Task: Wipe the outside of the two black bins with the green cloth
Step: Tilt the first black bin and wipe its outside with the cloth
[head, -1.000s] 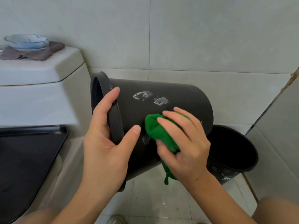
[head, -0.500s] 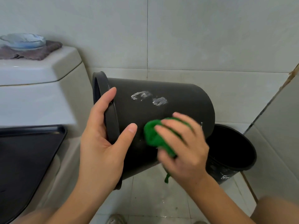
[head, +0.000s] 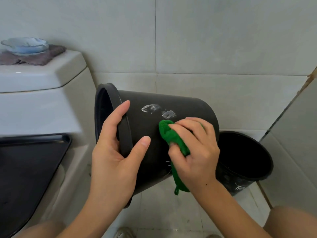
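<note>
Since a moment ago my right hand [head: 195, 152] has slid the bunched green cloth [head: 173, 140] up the tilted black bin [head: 185, 110], closer to the white smears [head: 159, 110]. Fingers curl tight round the cloth, pressing it on the wall, while my left hand [head: 115, 155] grips the rim, thumb outside. Behind, the second black bin [head: 247, 181] stands on the floor.

Toilet [head: 51, 107] blocks left, 2nd bin [head: 247, 157] right; floor [head: 159, 208] open.
</note>
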{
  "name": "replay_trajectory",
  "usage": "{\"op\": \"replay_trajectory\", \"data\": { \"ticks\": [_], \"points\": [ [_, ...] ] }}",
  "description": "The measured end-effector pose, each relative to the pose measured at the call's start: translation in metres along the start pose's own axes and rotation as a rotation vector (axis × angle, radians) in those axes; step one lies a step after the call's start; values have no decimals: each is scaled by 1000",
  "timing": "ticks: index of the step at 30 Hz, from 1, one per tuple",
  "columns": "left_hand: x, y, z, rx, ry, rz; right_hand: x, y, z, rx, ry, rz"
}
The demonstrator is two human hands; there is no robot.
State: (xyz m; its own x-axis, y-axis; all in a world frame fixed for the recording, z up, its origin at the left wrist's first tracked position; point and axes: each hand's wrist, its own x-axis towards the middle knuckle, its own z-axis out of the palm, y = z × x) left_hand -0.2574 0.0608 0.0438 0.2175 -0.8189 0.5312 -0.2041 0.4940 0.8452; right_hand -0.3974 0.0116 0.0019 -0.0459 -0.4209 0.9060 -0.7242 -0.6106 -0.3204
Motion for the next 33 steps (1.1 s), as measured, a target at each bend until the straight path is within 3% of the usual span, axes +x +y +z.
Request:
{"op": "replay_trajectory", "data": {
  "ticks": [2, 8, 11, 17, 23, 27, 30, 33],
  "points": [
    [0, -1, 0, 5, 17, 2, -3, -3, 1, 15, -6, 4],
    [0, -4, -3, 1, 29, -28, -24, -20, -4, 112, -97, -302],
    [-1, -2, -4, -31, 12, -30, -21, -10, -7, 61, -78, -364],
    [-3, 4, 0, -29, 30, 12, -9, -4, -7, -57, 12, 39],
    [-4, 3, -4, -26, 41, 11, -13, -17, -9, -18, -52, -183],
    [-5, 3, -6, -5, 36, 20, -7, -11, -13, -49, -47, -217],
    [-3, 2, -6, 18, 52, 12, -2, 6, -12, -102, -60, -52],
    [-3, 5, -5, 36, 35, 19, 7, 26, -12, -114, -91, 252]
  ]
}}
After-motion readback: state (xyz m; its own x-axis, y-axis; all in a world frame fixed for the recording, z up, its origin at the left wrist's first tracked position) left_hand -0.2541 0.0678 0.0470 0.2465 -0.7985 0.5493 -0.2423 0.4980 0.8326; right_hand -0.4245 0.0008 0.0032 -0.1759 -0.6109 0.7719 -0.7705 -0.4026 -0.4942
